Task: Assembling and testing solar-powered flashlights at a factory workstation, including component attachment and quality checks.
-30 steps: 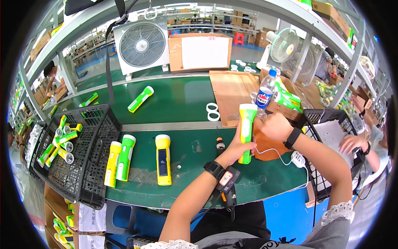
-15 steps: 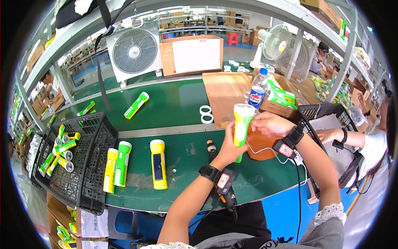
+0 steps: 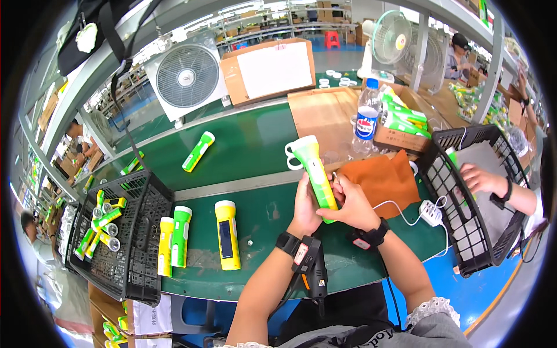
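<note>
Above the green workbench, a green, yellow and white flashlight (image 3: 318, 177) is tilted with its wide white head toward the upper left. My left hand (image 3: 304, 209) is wrapped around its left side. At its right my right hand (image 3: 355, 203) is closed, its thumb on the lower end and its fingers curled by the barrel. Whether those fingers pinch something small is hidden. Partly under my left wrist lies a black and orange power screwdriver (image 3: 316, 278). Left of my hands a yellow flashlight with a dark solar panel (image 3: 227, 235), a green flashlight (image 3: 181, 236) and another yellow flashlight (image 3: 166, 246) lie side by side.
A black crate (image 3: 145, 232) at left holds several flashlights. An orange cloth (image 3: 386, 181), a white power strip (image 3: 430, 213) and a bottle (image 3: 365, 119) are at right. A co-worker's hand (image 3: 484, 178) reaches into another black crate (image 3: 464, 232). One flashlight (image 3: 198, 152) lies farther back.
The flashlight in my hands has gone from nearly upright to leaning left. My right hand has come down to its lower end. The co-worker's hand has moved over the right crate. The view has shifted.
</note>
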Demonstrator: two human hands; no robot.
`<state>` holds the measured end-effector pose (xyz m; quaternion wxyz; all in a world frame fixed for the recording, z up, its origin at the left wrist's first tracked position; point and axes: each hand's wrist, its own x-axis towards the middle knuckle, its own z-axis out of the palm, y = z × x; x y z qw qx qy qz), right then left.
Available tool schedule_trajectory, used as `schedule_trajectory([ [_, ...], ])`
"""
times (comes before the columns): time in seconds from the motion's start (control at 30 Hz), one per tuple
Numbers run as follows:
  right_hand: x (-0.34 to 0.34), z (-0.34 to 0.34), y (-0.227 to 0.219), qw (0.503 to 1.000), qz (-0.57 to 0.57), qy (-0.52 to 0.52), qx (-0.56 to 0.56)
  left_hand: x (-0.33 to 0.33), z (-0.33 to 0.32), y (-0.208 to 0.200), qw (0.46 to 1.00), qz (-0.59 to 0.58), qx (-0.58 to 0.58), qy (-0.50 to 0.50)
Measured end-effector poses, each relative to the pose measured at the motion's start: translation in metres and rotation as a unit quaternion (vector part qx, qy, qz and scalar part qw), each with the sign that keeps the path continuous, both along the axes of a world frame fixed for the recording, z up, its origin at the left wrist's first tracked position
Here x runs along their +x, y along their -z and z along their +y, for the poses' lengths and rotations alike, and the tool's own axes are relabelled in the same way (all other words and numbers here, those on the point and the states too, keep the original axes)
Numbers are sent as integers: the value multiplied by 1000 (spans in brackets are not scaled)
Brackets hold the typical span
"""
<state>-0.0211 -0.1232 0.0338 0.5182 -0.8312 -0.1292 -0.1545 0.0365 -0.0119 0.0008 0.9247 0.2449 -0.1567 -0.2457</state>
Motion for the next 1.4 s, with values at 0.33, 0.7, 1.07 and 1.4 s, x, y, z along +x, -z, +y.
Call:
schedule_trajectory([
  [0.33, -4, 11, 9, 996, -54, 65, -24, 0, 1, -4, 999, -34, 26, -2],
  [0.7, 6, -32, 18, 852, 201, -137, 464, -3, -1, 0, 995, -90, 45, -11],
  [1.07, 9, -31, 19, 844, 208, -166, 465, 3, 0, 3, 992, -112, 43, -26],
  [1.4, 8, -20, 19, 995, -17, -45, 83, -2, 1, 3, 998, -33, 20, -56],
])
